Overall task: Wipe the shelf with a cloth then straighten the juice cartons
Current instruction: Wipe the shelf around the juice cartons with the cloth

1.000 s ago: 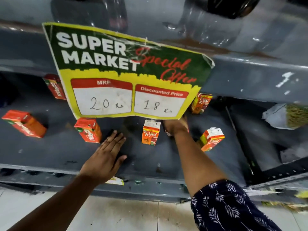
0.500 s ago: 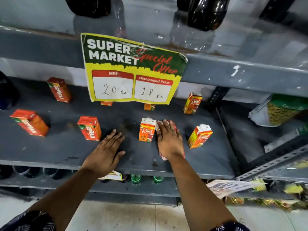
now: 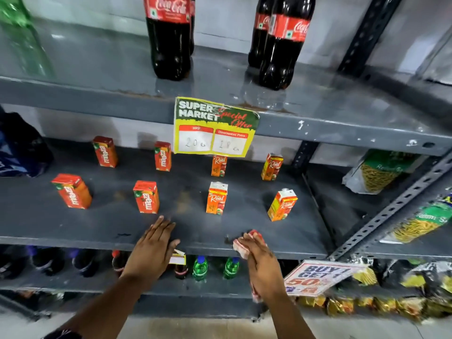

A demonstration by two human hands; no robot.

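A grey metal shelf (image 3: 49, 226) carries several small juice cartons in two loose rows. Red Maaza cartons (image 3: 146, 196) stand on the left half, orange Real cartons (image 3: 216, 198) on the right. The front-left Maaza carton (image 3: 72, 191) and the front-right Real carton (image 3: 282, 204) sit turned at an angle. My left hand (image 3: 152, 250) lies flat on the shelf's front edge, fingers spread. My right hand (image 3: 263, 263) holds a red-and-white cloth (image 3: 241, 244) at the front edge, right of the left hand.
A yellow-green price sign (image 3: 212, 128) hangs from the shelf above, where cola bottles (image 3: 168, 37) stand. Small bottles (image 3: 200, 267) sit on the shelf below. Snack packets (image 3: 381, 172) fill the right bay behind a perforated upright (image 3: 391, 211). A dark bag (image 3: 22, 148) is at the far left.
My right hand has drawn the cloth from beside the middle Real carton back to the shelf's front edge. The view has pulled back and up, showing both carton rows and the bottles above.
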